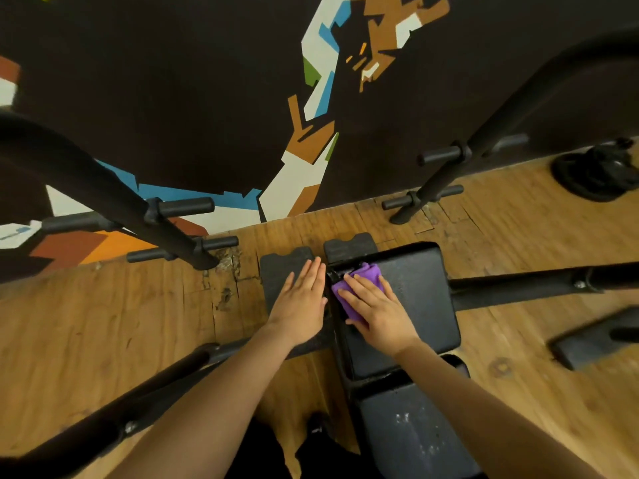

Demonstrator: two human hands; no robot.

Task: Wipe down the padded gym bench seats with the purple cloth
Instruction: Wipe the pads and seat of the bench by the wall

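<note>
Progress: mid-wipe | right hand (377,314) flat, pressing purple cloth (359,281) on seat pad (422,292) | left hand (301,299) flat, holding nothing | nearer pad (411,433) still smudged

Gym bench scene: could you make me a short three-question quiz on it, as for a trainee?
1. True or false: the purple cloth lies under the right hand.
2. The left hand rests on: A) the floor plate B) the cloth C) a peg.
3. Fill in: the cloth sits at the ___ edge of the seat pad, as the camera sees it.

Key: 1 true; 2 A; 3 left.
</note>
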